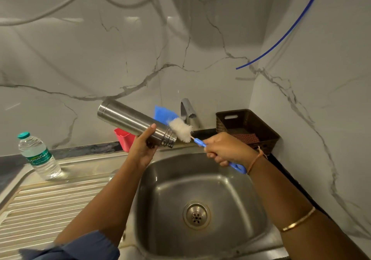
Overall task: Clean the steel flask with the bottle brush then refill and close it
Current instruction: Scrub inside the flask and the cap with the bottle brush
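Left hand [143, 147] gripped the steel flask [134, 123] tilted above the sink [200, 179], right hand [222, 149] clenched round the bottle brush [181, 129] handle, bristles at the flask's open mouth

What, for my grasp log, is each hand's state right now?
Left hand: closed around the steel flask.
Right hand: closed around the handle of the bottle brush.

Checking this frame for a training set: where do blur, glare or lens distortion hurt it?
Head view: the bottle brush bristles look soft, likely motion blur, as does the sleeve at the bottom edge; pale reflections streak the marble wall; wide-angle bending curves the drainboard edge; the steel flask, left hand and right hand are sharp.
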Tool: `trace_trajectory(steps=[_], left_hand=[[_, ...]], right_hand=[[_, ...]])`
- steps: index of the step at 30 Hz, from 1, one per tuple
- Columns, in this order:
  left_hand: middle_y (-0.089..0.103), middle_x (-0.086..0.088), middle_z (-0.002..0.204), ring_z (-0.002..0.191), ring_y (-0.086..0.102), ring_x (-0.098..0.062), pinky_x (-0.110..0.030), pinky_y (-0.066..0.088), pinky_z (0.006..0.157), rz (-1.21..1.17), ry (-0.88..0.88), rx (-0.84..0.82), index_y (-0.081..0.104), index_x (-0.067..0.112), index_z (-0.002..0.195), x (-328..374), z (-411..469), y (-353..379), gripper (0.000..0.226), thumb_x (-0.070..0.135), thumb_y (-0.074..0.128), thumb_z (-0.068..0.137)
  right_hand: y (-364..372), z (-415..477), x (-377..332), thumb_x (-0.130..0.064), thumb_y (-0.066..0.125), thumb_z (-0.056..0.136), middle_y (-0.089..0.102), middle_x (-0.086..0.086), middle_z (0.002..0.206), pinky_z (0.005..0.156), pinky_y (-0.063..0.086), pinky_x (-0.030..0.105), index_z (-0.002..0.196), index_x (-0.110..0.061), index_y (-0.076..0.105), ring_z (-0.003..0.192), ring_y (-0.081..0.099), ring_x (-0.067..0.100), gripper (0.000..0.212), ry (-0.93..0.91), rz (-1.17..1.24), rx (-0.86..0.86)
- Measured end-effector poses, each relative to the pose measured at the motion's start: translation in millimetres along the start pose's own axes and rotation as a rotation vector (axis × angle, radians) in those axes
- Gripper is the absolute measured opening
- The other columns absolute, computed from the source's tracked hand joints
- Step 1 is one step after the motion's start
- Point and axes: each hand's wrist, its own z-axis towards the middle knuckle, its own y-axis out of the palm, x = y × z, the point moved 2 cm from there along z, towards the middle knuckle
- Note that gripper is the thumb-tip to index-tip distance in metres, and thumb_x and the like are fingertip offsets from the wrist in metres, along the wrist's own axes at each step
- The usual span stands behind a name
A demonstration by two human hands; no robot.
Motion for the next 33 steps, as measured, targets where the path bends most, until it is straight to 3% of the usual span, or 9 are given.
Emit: trace_trajectory(steps=[4,10,15,21,24,27,30,33], left_hand=[[0.068,-0.012,0.106,0.099,0.066,-0.024,-0.035,0.054,0.091,-0.3,-0.074,0.01,0.059,0.007,0.109,1,-3,11,0.041,0.024,0.073,0.074],[0.063,-0.014,0.114,0.108,0.062,-0.024,-0.036,0.047,0.101,-0.306,-0.024,0.11,0.057,0.006,0.101,-3,-3,21,0.03,0.02,0.072,0.081],[0.062,-0.015,0.119,0.104,0.064,-0.024,-0.035,0.05,0.097,-0.404,0.058,0.153,0.051,0.005,0.113,7,1,24,0.045,0.017,0.076,0.077],[0.063,-0.015,0.111,0.106,0.062,-0.025,-0.035,0.048,0.099,-0.293,-0.011,0.054,0.053,0.003,0.106,-10,-14,39,0.034,0.017,0.072,0.081],[0.064,-0.013,0.108,0.11,0.06,-0.024,-0.032,0.047,0.1,-0.231,0.009,0.101,0.054,0.005,0.106,-9,-10,29,0.029,0.015,0.069,0.083],[0.061,-0.014,0.12,0.112,0.059,-0.024,-0.031,0.047,0.097,-0.218,0.071,0.144,0.05,0.004,0.121,0,-1,16,0.043,0.016,0.069,0.084],[0.064,-0.011,0.111,0.111,0.059,-0.024,-0.032,0.045,0.101,-0.147,0.019,0.098,0.054,0.007,0.107,-6,-5,15,0.028,0.017,0.068,0.085],[0.065,-0.013,0.109,0.105,0.062,-0.023,-0.033,0.049,0.095,-0.085,-0.023,0.037,0.053,0.004,0.116,-17,-13,15,0.036,0.015,0.067,0.084]], right_hand=[[-1,5,28,-0.004,0.038,0.095,0.041,-0.002,0.052,0.03,0.026,0.013,0.124,-0.002,0.053,0.031,0.029,0.002,0.032,0.099,0.527,-0.145],[27,0,45,-0.007,0.034,0.097,0.039,-0.001,0.052,0.028,0.027,0.013,0.129,-0.001,0.046,0.03,0.029,0.002,0.034,0.137,0.859,-0.209],[42,-21,40,-0.009,0.034,0.098,0.038,-0.002,0.05,0.028,0.027,0.012,0.119,-0.001,0.05,0.029,0.029,0.003,0.028,0.162,0.97,-0.277],[45,-4,32,-0.009,0.034,0.096,0.039,-0.002,0.046,0.024,0.026,0.012,0.107,-0.001,0.051,0.025,0.029,0.003,0.022,0.2,1.22,-0.226],[50,-11,34,-0.007,0.034,0.095,0.039,-0.002,0.046,0.025,0.025,0.011,0.108,0.0,0.051,0.025,0.029,0.003,0.022,0.226,1.232,-0.252],[57,-20,36,-0.006,0.034,0.095,0.039,-0.002,0.047,0.025,0.025,0.011,0.106,0.002,0.052,0.025,0.028,0.003,0.022,0.253,1.206,-0.285],[61,-10,36,-0.007,0.033,0.096,0.039,-0.001,0.045,0.025,0.024,0.011,0.1,0.0,0.051,0.024,0.028,0.003,0.02,0.271,1.232,-0.249],[61,3,39,-0.006,0.032,0.095,0.039,-0.001,0.044,0.025,0.024,0.011,0.097,-0.001,0.048,0.024,0.028,0.003,0.018,0.303,1.282,-0.182]])
